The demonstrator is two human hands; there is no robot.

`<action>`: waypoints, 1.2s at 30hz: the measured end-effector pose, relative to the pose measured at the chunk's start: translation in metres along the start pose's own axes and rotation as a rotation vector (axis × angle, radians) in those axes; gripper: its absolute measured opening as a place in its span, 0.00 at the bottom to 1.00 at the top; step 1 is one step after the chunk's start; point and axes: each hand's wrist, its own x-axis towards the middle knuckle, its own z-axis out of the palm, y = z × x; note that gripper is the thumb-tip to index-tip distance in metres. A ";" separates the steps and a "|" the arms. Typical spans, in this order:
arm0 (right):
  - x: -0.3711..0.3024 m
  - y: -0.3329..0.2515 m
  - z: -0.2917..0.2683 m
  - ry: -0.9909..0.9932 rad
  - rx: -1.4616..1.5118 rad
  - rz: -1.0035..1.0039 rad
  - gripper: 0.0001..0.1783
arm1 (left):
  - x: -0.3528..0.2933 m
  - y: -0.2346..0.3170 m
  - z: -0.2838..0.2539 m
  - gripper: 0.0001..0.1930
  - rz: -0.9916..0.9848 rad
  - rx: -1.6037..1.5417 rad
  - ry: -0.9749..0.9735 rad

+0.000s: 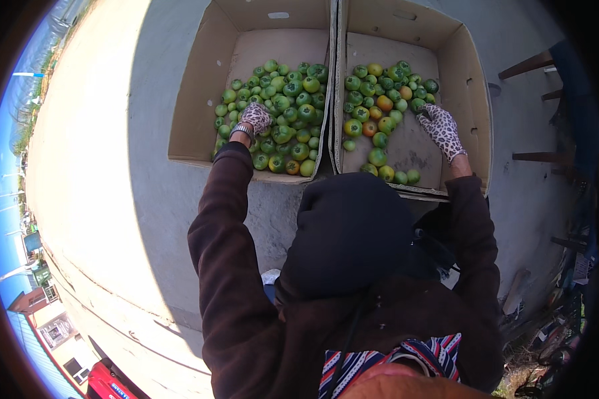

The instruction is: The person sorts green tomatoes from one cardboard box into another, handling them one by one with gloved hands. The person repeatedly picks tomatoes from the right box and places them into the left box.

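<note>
Two cardboard boxes hold tomatoes, mostly green. Inside the left box (199,100), my left hand (255,118), in a spotted glove, is curled down over the green tomatoes (283,103). Its fingertips are mostly hidden, so what they grip cannot be made out. Within the right box (462,73), my right hand (441,132), in a matching glove, closes thumb and fingers on a green tomato (417,104) at the right edge of the pile. Nearby in that box lie a few orange tomatoes (385,103) among green ones.
The boxes stand side by side on a grey concrete floor (160,120), their inner walls touching. Dark wooden legs (532,65) of furniture stand at the right. Sunlit ground (93,166) stretches along the left, with a red vehicle (110,382) at the lower left.
</note>
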 end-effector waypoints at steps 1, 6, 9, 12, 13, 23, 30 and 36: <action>0.001 -0.004 0.000 0.011 -0.001 -0.030 0.19 | -0.003 0.000 0.002 0.12 -0.092 -0.082 -0.040; -0.004 -0.008 -0.003 -0.034 0.009 -0.048 0.18 | -0.005 0.000 0.008 0.15 -0.206 -0.146 0.017; -0.004 -0.007 -0.004 -0.029 0.021 -0.037 0.17 | -0.008 0.001 0.010 0.13 -0.154 -0.098 0.114; -0.004 -0.007 -0.004 -0.057 -0.021 -0.026 0.19 | -0.007 -0.002 0.013 0.08 -0.065 0.029 0.124; -0.003 -0.007 0.000 -0.081 -0.048 -0.022 0.19 | -0.004 -0.007 0.016 0.08 -0.045 0.076 0.144; 0.017 -0.038 0.056 -0.088 -0.375 -0.547 0.18 | -0.023 0.025 -0.039 0.22 -0.204 -0.299 0.540; 0.026 -0.036 0.089 -0.089 -0.400 -0.787 0.13 | -0.030 0.035 -0.051 0.17 -0.095 -0.461 0.681; 0.025 -0.005 0.088 0.016 -0.421 -0.764 0.19 | -0.022 0.038 -0.056 0.17 -0.086 -0.625 0.818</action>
